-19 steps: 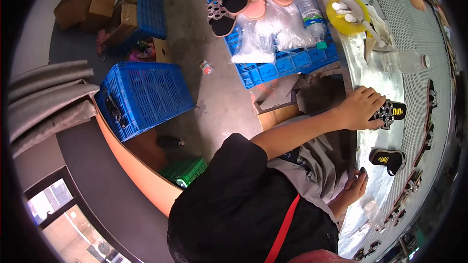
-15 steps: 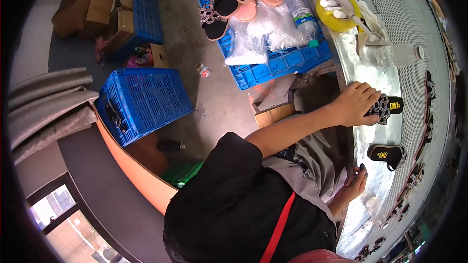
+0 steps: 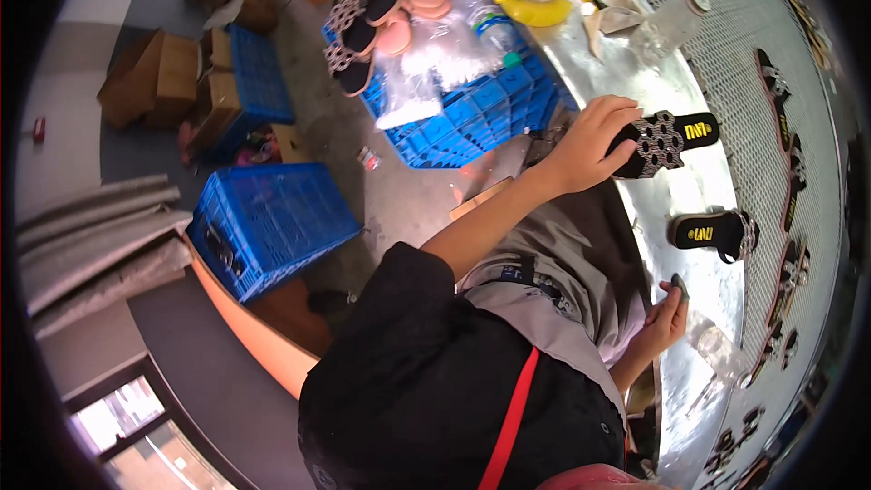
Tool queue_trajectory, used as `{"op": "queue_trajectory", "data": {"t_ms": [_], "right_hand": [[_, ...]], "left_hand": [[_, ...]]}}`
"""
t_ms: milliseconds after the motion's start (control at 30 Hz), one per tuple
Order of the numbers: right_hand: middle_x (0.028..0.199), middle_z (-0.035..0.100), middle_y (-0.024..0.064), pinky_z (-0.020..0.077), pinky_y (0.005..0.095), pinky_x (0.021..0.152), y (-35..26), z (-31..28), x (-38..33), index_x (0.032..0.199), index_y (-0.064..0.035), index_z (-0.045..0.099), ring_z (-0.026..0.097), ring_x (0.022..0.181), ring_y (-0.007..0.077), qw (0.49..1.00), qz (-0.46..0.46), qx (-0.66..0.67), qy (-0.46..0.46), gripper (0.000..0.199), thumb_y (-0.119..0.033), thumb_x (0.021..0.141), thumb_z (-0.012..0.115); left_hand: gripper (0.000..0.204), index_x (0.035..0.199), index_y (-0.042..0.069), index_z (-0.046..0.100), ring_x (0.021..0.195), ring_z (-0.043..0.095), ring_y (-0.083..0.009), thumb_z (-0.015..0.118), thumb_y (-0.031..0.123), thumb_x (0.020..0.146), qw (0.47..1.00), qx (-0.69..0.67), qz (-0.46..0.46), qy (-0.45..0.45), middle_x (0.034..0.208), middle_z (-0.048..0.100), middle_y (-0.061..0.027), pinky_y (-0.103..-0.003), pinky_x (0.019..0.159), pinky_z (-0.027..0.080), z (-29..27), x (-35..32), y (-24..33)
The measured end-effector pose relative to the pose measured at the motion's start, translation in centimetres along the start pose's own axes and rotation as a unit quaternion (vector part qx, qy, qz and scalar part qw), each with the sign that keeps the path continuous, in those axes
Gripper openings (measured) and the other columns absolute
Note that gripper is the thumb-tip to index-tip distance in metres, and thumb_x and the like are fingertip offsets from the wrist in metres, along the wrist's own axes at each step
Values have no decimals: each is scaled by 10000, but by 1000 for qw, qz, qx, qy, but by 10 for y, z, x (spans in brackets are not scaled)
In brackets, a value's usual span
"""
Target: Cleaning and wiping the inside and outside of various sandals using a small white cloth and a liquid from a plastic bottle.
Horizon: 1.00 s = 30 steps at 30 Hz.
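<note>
My left hand (image 3: 590, 147) is at the toe end of a black sandal (image 3: 658, 143) with a patterned, holed upper, its thumb and fingers on either side of the toe. That sandal lies on the shiny metal bench top (image 3: 637, 209). Lower in the picture my right hand (image 3: 665, 319) is closed at the bench's near edge, pinching a small dark piece (image 3: 679, 283) whose kind I cannot make out. Between the hands, farther onto the bench, a second black sandal (image 3: 712, 233) rests with its strap end to the right.
Clear plastic bottles (image 3: 721, 354) lie on the bench. A yellow bowl (image 3: 542, 14) with white-handled tools stands at its upper end. A mesh belt (image 3: 739, 73) carrying several sandals runs along the right. A blue crate (image 3: 463, 132) bears sandals and plastic bags; another blue crate (image 3: 272, 218) stands left.
The view has shifted. My left hand has moved from the sandal's patterned upper toward its toe, so more of the sandal shows. My right hand still pinches the small dark piece.
</note>
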State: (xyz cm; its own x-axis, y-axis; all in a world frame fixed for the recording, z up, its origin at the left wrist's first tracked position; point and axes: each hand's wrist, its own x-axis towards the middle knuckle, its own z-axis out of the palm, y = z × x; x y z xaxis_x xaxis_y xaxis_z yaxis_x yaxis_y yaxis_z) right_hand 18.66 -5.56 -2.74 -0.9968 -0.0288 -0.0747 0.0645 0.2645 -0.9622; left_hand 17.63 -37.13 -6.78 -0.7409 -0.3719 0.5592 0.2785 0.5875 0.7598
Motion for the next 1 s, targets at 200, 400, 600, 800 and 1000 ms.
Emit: {"op": "queue_trajectory", "data": {"t_ms": [200, 400, 600, 800, 1000], "right_hand": [[654, 500, -93, 145, 227, 460, 26, -25, 22, 1047, 9, 749, 262, 509, -19, 998, 24, -45, 24, 289, -242, 1075, 607], [596, 398, -109, 121, 239, 463, 13, -9, 24, 1016, 0, 750, 217, 495, -14, 999, 21, -38, -6, 282, -245, 1069, 621], [605, 396, -104, 114, 247, 476, -5, 0, 15, 991, -14, 738, 181, 502, -8, 999, 28, -41, 18, 274, -243, 1073, 611], [896, 735, 14, 128, 218, 424, 28, -22, 33, 1050, -23, 738, 252, 481, -24, 999, 27, -18, 27, 240, -240, 1058, 636], [876, 725, 14, 127, 215, 424, 30, -20, 39, 1097, -19, 730, 245, 479, -23, 1000, 21, -3, 16, 239, -237, 1054, 641]], "left_hand": [[336, 1061, 93, 706, 966, 581, -345, 634, -41, 761, 947, 223, -115, 202, 1033, 630, -131, -438, 862, 464, -121, -93, -9], [546, 1213, -61, 622, 1205, 510, -344, 677, 417, 957, 740, 258, -467, 411, 1253, 574, -221, -433, 1032, 429, -322, -155, -112], [364, 1048, -12, 702, 860, 605, -173, 742, 332, 938, 754, 126, -545, 345, 914, 632, -46, -398, 802, 522, -340, -151, -139], [251, 1105, -12, 647, 880, 649, -132, 738, 181, 973, 781, 58, -252, 569, 977, 667, -60, -287, 773, 596, -363, -138, -109], [268, 1196, 147, 630, 1002, 692, -205, 719, 305, 1000, 719, -126, -171, 662, 1155, 708, -30, -403, 788, 587, -401, -167, -138]]}}
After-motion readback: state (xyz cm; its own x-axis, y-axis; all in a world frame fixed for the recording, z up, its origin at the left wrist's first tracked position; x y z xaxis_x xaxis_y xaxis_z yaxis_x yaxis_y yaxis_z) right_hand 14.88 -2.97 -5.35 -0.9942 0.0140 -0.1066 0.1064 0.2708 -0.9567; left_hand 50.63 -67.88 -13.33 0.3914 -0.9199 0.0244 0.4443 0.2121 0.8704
